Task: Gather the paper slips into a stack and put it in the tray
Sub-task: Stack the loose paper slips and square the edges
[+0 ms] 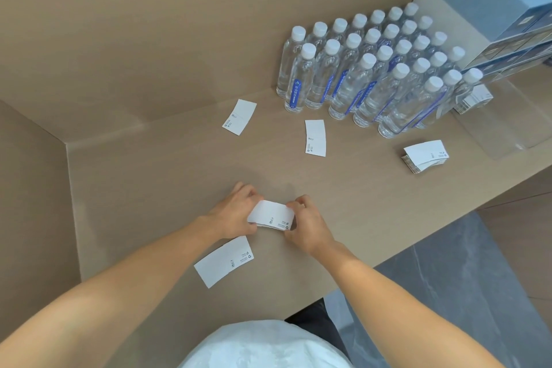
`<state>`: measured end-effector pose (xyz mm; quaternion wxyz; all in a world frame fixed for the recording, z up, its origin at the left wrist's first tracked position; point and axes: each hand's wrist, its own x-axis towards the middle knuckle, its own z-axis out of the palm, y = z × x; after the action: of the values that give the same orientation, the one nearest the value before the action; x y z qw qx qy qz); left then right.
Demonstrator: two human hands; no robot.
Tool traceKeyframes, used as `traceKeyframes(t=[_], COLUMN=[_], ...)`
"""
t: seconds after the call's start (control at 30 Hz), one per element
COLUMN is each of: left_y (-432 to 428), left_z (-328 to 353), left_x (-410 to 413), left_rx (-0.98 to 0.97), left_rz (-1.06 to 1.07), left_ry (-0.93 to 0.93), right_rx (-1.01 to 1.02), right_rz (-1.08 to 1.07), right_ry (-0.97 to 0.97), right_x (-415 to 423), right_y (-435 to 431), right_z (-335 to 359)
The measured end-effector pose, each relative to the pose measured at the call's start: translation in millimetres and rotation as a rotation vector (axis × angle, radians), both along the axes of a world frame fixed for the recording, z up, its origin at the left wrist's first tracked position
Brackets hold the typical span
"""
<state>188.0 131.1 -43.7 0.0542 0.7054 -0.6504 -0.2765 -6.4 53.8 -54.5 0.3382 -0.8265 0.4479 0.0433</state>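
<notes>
While both hands [270,216] grip one stack [271,215], three loose slips [224,260].

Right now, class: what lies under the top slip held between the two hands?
More slips: the stack, gripped by the left hand and right hand, shows layered edges below. Their number and faces are covered.

**Hidden, cropped and unreadable**

The small black print on the white paper slips [315,138] is too tiny to read. The left hand [236,212] and right hand [307,225] cover both ends of the held white slip stack [270,215], so its thickness cannot be told. The rear clear plastic water bottles [394,27] are mostly hidden behind the front rows. The pale blue cartons [507,9] are cut off at the right edge.
</notes>
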Motion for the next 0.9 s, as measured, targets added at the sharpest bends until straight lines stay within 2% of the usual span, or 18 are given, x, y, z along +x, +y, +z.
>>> traceKeyframes(t=[0.13,0.3,0.43,0.63,0.9], left_y=[1,7,23,69,122], left_z=[-3,-4,-7,-11,-15], left_x=[-2,10,23,19,14], left_rx=[-0.039,-0.115,-0.092,0.017,0.047], left_rz=[0.053,0.207,0.297,0.316,0.388], left_ry=[-0.053,0.001,0.033,0.066,0.055], right_rx=[0.023,0.014,-0.048,-0.001,0.059], right_rz=[-0.054,-0.139,-0.149,0.101,0.357], right_ry=[-0.018,-0.058,-0.095,-0.112,-0.041], right_x=[-2,-12,-12,12,39], right_y=[-2,-4,3,40,68], right_z=[-3,-2,3,6,1])
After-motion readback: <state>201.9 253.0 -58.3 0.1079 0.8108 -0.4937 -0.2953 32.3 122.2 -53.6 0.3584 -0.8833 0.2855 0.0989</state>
